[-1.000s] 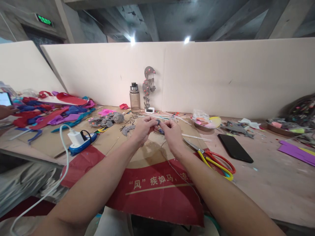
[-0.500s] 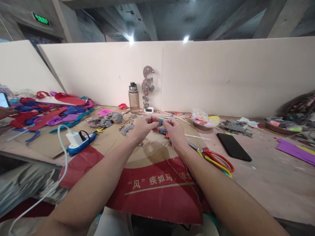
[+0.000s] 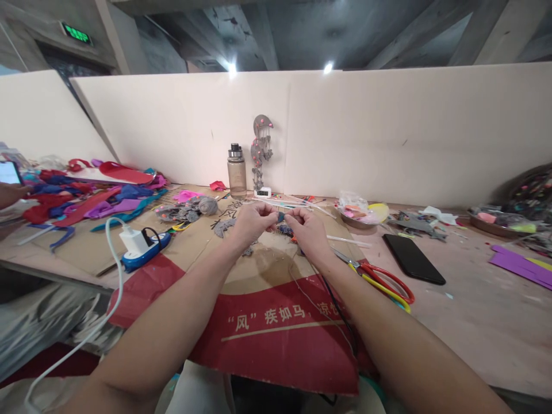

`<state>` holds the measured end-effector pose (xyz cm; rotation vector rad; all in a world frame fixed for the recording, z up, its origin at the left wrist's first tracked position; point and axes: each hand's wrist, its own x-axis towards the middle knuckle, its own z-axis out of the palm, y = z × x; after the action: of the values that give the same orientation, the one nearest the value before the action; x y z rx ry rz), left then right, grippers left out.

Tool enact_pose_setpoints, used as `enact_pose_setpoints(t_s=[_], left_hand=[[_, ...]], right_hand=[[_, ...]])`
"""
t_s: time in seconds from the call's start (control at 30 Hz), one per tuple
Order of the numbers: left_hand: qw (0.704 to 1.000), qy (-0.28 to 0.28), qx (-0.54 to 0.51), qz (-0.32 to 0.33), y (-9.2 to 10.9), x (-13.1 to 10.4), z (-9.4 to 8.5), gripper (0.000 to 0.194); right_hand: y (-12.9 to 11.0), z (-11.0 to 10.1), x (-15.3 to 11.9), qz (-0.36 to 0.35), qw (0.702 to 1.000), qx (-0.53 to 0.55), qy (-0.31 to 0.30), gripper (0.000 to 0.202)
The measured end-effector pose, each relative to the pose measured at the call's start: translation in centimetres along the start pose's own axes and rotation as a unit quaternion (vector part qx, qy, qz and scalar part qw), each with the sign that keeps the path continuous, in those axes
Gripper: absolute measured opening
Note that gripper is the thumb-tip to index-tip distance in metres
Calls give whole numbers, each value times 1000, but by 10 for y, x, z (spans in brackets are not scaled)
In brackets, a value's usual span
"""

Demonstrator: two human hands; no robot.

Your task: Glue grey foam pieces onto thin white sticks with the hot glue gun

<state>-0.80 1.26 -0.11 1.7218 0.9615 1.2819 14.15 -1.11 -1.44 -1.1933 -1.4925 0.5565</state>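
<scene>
Above the cardboard sheet (image 3: 276, 351), my left hand (image 3: 256, 223) and my right hand (image 3: 307, 227) meet, fingertips pinched. Between them they hold a small dark blue-grey piece (image 3: 280, 217), too small to name for certain. A thin cord (image 3: 308, 296) trails down over the red part of the cardboard below my right hand. Just beyond the fingers lies a little heap of dark blue and orange bits (image 3: 285, 230), partly hidden by my right hand. Left of my left hand rests a grey felt-like crescent (image 3: 224, 227). Scissors with red and yellow handles (image 3: 386, 282) lie beside my right forearm.
A black phone (image 3: 413, 259) lies to the right. At the back stand a bottle (image 3: 237, 172) and a hanging grey ornament (image 3: 261, 149). A blue power strip (image 3: 146, 253) with a white cable sits left. Another person's hand (image 3: 11, 194) shows at far left.
The view has shifted slightly, so everything sits a little further right. Both hands stay pinched together; the small piece between them has turned slightly.
</scene>
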Motion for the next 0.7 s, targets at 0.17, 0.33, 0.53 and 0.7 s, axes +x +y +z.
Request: enact_pose_setpoints(t_s=[0.17,0.33,0.53,0.7], left_hand=[[1000,21,-6,5,-3,2,-1,13],[1000,27,5,15,1,-1,0,12],[1000,-4,-3,-1,6,-5,3,13],[995,-73,-51,-50,5,-2,-3,22]], right_hand=[[3,-1,1,-3,999,26,-22,26],[0,1,-2,10,1000,26,-14,25],[0,-1,-2,5,1000,7,8,22],[1,-5,1,4,1000,-20,17,21]])
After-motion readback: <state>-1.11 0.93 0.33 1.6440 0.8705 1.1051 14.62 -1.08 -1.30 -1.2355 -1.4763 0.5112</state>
